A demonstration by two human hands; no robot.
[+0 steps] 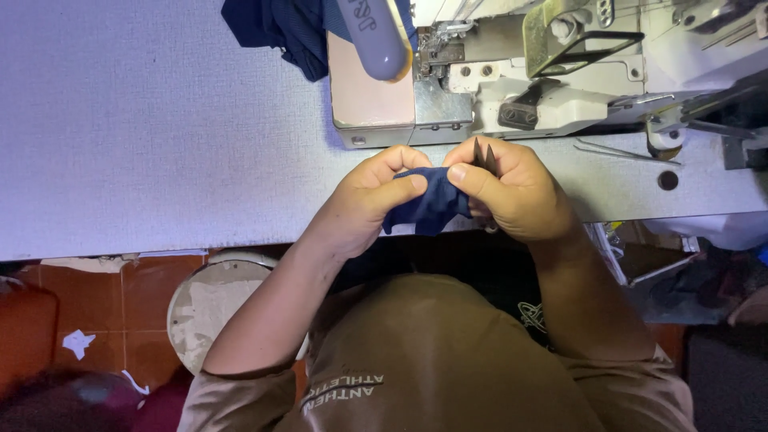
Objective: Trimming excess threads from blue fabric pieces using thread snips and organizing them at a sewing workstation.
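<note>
A small piece of dark blue fabric (432,204) is pinched between both hands at the front edge of the grey sewing table (144,136). My left hand (370,200) grips its left side with thumb and fingers. My right hand (512,192) holds its right side and also a small dark thread snipper (483,154), whose pointed tips stick up above the fingers. Both hands sit just in front of the sewing machine (520,72).
More dark blue fabric (280,28) lies bunched at the machine's left, beside a grey handle-like part (374,36). Metal tweezers (624,150) rest on the table to the right. A round stool (210,308) and red floor tiles show below the table edge.
</note>
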